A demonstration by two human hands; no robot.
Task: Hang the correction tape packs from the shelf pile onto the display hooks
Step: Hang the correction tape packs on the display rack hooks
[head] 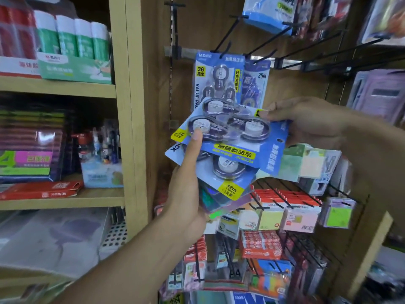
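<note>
The left hand [188, 194] gripped a fanned stack [228, 172] of blue correction tape packs from below, its thumb laid up across the front of the top pack [232, 137] and its fingers hidden behind; the right hand [306, 123] pinched that top pack at its upper right edge, thumb on the front and fingers curled behind the card; the top pack lay turned sideways, its yellow label reading upside down, with three round tape cases under clear blisters; a lower pack in the stack showed a yellow "12m" tag, and shiny cards stuck out beneath it; the whole stack was held in the air in front of the wooden back panel [157, 84], just below the hooks [265, 40]; two packs already hung there side by side, a hung pack [217, 77] marked "36" on the left and a darker one [256, 84] marked "30m" touching its right edge; several black hooks to the right stood bare; sticky notes [271, 218] and erasers [260, 244] hung on lower hooks under the stack; glue sticks [72, 38] stood in a green tray on the shelf [57, 87] at the left.
</note>
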